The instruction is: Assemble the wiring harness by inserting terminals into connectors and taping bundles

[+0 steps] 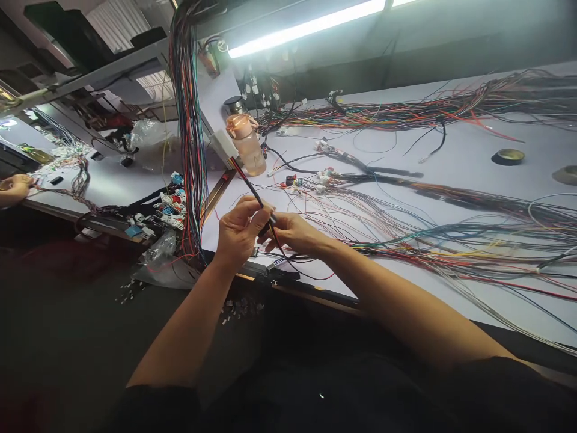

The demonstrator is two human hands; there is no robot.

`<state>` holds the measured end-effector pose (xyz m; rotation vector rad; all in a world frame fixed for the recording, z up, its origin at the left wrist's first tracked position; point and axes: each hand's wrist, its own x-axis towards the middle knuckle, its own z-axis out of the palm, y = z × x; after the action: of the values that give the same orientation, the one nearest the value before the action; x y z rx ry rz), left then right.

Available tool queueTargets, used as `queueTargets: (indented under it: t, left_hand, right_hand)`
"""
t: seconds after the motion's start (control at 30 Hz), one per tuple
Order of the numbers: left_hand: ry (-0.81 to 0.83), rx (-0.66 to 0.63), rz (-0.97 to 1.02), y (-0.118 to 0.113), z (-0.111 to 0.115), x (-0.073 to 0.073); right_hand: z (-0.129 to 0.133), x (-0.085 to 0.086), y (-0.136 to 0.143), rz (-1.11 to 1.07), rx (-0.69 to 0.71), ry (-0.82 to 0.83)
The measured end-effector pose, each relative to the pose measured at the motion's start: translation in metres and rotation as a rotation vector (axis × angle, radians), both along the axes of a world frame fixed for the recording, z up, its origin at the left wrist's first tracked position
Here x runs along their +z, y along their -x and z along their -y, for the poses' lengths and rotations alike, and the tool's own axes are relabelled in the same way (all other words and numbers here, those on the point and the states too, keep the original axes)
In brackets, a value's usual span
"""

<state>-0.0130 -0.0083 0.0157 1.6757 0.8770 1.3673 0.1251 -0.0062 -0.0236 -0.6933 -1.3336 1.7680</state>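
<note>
Near the front edge of the white table [324, 264], both hands are close together on one black-wrapped cable [249, 185]. My left hand [240, 231] pinches it between thumb and fingers, and the cable's upper end, with red and dark wires, sticks up and to the left. My right hand [291, 233] is closed on the cable just right of and below the left thumb. Thin dark and orange wires [277, 239] hang down from between the hands. A small connector [270, 265] lies at the table edge below them.
A pinkish bottle [249, 147] stands behind the hands. A thick wire bundle [192, 138] hangs at left, beside heaped connectors [174, 204]. Long wire bundles [428, 237] cover the table to the right, with a tape roll [509, 157]. Another person's hand [17, 187] is at far left.
</note>
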Motion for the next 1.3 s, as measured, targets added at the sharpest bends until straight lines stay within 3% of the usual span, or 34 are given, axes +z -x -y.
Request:
queueTargets:
  t: [0.07,0.23,0.4,0.7,0.8,1.07,1.2,1.3]
  left_hand:
    - [0.008,-0.018,0.008,0.003,-0.003,0.005]
    - [-0.044,0.095,-0.045,0.009,-0.013,0.011]
    - [0.007,0.101,0.021,0.008,-0.021,0.010]
    - [-0.098,0.377,0.326,0.029,-0.033,0.022]
    - [-0.062,0.431,0.362,0.039,-0.037,0.010]
    - [0.146,0.657,0.457,0.056,-0.034,-0.051]
    - [0.302,0.650,0.532,0.058,-0.029,-0.064]
    - [0.387,0.634,0.536,0.058,-0.023,-0.071]
  right_hand:
    - [-0.001,0.004,-0.010,0.114,0.046,-0.051]
    - [0.018,0.014,-0.031,0.290,-0.220,-0.185]
    - [0.038,0.017,-0.026,0.612,-0.201,-0.471]
    - [0.018,-0.024,-0.038,1.135,-0.442,-0.779]
    - [0.014,-0.039,-0.053,1.222,-0.432,-0.757]
    - [0.013,-0.062,-0.066,1.258,-0.370,-0.712]
    - [0.010,-0.062,-0.073,1.203,-0.334,-0.700]
    - [0.009,-0.051,-0.085,0.961,-0.312,-0.611]
